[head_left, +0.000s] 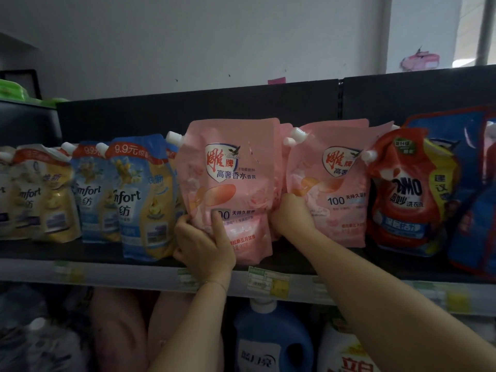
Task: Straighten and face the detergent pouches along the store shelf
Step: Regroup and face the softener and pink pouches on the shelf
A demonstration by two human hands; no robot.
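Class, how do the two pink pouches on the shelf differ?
The left pink pouch shows its whole logo; the right pink pouch is partly covered by the red pouch. The left hand grips the left pink pouch; the right pink pouch has the right hand over its corner. Both share one label design.

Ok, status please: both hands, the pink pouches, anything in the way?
Left hand grips front pink pouch, lower left corner. Right hand curled at gap between pink pouches; which it holds, unclear. Red OMO pouch overlaps second pink pouch.

Fingers of the right hand [292,214] hide behind the pink pouch [230,183]; shelf labels [268,281] blur.
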